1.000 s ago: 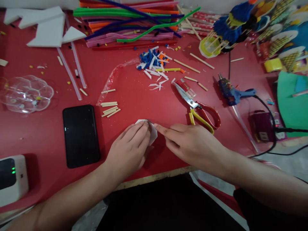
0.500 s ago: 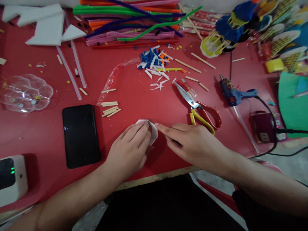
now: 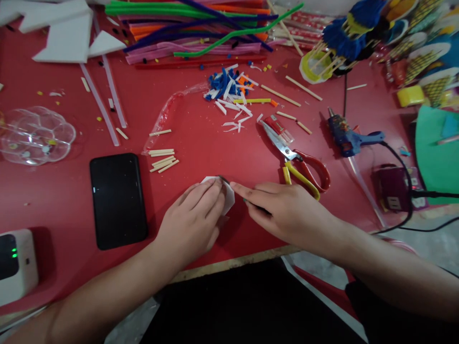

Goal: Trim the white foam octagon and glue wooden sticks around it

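Observation:
My left hand (image 3: 193,222) lies over a small white piece (image 3: 228,199) on the red table (image 3: 215,148) near its front edge, fingers together and holding the piece down. My right hand (image 3: 285,210) is beside it, index finger stretched so its tip touches the piece's right edge. Its other fingers are curled under, and a small green bit shows beneath them. Most of the white piece is hidden by my left fingers.
Red and yellow scissors (image 3: 297,162) lie just behind my right hand. A blue glue gun (image 3: 346,136) with its cord lies to the right. A black phone (image 3: 118,200) and short wooden sticks (image 3: 163,160) are on the left. Pipe cleaners (image 3: 193,28) and cut scraps (image 3: 229,91) lie at the back.
Both hands have stayed on the white piece with almost no movement. The view has shifted slightly, and a green bit now shows under my right fingers.

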The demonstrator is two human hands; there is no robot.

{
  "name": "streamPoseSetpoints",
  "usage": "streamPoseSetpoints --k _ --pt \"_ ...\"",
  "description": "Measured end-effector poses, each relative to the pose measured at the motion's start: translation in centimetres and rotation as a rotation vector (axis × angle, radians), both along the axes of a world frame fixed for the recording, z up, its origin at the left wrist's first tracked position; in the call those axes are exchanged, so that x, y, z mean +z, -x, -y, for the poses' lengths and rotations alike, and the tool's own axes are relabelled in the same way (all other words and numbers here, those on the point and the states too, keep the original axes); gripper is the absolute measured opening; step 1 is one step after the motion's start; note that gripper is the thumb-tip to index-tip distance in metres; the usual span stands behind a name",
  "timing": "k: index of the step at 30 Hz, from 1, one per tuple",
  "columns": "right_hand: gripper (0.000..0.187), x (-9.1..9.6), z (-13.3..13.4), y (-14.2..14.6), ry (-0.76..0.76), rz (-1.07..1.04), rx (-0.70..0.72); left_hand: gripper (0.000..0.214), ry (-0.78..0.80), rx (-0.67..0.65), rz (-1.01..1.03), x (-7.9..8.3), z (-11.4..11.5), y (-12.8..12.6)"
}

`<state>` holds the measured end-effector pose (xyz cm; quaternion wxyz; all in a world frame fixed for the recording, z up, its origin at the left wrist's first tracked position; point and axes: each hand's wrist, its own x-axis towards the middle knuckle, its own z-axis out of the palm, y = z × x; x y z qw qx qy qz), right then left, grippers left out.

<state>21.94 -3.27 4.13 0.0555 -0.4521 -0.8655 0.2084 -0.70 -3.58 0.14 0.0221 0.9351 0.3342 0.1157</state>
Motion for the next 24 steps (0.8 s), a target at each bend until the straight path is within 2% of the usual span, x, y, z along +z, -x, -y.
streamPoseSetpoints --k 7,24 --pt "0.046 -0.3 -0.1 -0.3 -0.017 0.071 0.098 0.057 0.024 0.002 0.001 0.0 0.0 0.1" --pt "0.047 0.8 -0.6 -0.6 0.065 0.148 0.109 0.050 0.043 0.030 0.006 0.0 0.0 0.0"
